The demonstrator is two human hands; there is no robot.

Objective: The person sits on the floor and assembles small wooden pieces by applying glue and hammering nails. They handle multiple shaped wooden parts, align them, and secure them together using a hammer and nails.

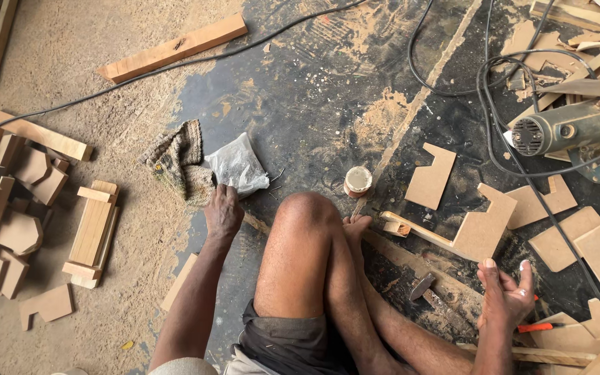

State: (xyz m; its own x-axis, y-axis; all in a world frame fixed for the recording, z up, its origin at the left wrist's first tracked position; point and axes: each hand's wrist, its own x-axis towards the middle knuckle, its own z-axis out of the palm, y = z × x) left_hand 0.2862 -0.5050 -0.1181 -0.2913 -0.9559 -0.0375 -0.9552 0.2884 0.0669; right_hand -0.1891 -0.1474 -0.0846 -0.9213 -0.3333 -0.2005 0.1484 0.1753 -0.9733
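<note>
I sit on a dusty workshop floor with one knee raised. My left hand (223, 212) reaches forward, its fingers curled at the edge of a clear plastic bag (237, 167) that lies beside a knitted cloth (177, 163). My right hand (505, 295) hovers open, palm down, over the floor, close to an orange-handled tool (537, 326). A hammer (423, 286) lies on the floor between my leg and that hand. In front of my foot lies a notched board piece (480, 228) fixed to a thin wooden strip (414, 230).
A small round pot (358, 180) stands ahead of my knee. Cut board shapes (430, 176) lie scattered at right. A power tool (571, 128) with black cables sits at upper right. Stacked wood blocks (93, 232) and offcuts (1, 215) fill the left; a plank (175, 48) lies far ahead.
</note>
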